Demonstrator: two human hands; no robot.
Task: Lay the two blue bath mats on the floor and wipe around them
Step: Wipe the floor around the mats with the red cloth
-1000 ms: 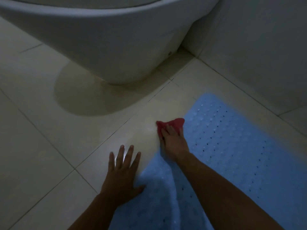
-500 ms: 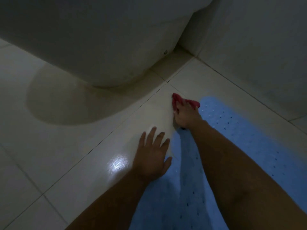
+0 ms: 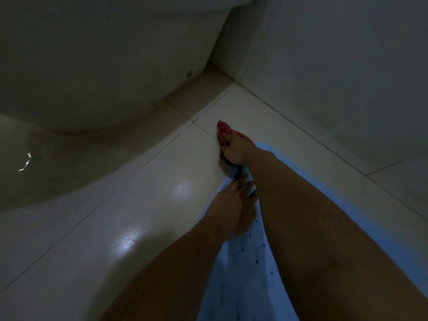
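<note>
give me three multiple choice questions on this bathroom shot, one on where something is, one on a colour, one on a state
1. Where is the cloth?
A. on the floor tile at the far end of the mat
B. on the toilet
C. draped over the left forearm

2. What colour is the cloth?
A. green
B. red
C. white

3. What is the left hand doing?
A. gripping the cloth
B. raised in the air
C. resting on the near edge of the mat

Answers:
1 A: the cloth lies on the floor just past the blue mat, short of the toilet.
2 B: it shows red under the right hand.
3 C: the left hand lies on the mat's edge with fingers extended, holding nothing.
</note>
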